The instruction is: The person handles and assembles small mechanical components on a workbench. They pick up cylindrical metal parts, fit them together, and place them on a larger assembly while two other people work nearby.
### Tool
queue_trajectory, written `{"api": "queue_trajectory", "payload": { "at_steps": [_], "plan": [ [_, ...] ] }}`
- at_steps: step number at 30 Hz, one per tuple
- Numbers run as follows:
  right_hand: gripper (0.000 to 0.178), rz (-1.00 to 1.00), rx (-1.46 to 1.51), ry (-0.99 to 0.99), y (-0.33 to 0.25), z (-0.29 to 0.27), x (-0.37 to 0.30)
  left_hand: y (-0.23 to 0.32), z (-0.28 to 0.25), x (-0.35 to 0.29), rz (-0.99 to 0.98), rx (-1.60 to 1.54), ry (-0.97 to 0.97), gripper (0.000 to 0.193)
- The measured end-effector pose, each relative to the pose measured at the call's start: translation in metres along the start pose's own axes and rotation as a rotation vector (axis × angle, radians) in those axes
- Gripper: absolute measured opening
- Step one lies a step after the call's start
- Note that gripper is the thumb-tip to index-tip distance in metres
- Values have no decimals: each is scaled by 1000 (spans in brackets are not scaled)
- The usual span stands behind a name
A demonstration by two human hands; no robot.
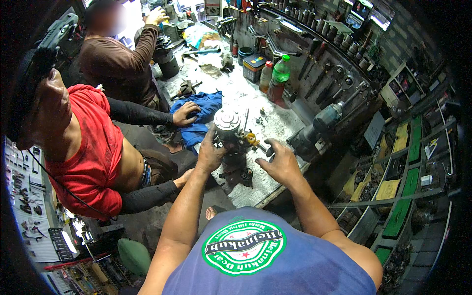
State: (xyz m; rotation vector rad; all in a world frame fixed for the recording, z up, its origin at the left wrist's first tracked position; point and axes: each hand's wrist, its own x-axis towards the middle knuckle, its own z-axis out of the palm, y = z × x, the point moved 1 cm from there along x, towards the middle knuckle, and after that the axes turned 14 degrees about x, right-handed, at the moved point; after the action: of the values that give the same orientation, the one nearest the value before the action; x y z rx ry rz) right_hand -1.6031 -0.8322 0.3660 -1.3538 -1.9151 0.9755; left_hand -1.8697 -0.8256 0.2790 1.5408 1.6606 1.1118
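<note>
A grey metal pump-like machine part (230,129) stands upright on the worn workbench (255,187). My left hand (209,155) grips its left side. My right hand (280,164) is closed on a small dark tool or handle (269,150) just right of the part, beside a yellow fitting (250,139). A person in a red shirt leans in from the left, one hand (186,114) resting on a blue rag (204,110) behind the part.
A second person in brown works at the far bench end near a dark cylinder (166,58). Bottles (280,73), a bench vise (314,128), and a wall rack of sockets and wrenches (324,64) line the right. Parts shelves (408,182) stand at right.
</note>
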Motion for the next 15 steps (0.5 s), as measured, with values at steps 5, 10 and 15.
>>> {"api": "queue_trajectory", "payload": {
  "at_steps": [5,10,15],
  "plan": [
    [66,53,-103,-156,36,7,-12,4,-1,-1,-8,14,-4,95],
    [67,88,-218,-252,56,16,-17,2,-1,0,22,52,22,93],
    [67,95,-239,-318,61,20,-17,-4,0,1,53,54,24,91]
  ]
}}
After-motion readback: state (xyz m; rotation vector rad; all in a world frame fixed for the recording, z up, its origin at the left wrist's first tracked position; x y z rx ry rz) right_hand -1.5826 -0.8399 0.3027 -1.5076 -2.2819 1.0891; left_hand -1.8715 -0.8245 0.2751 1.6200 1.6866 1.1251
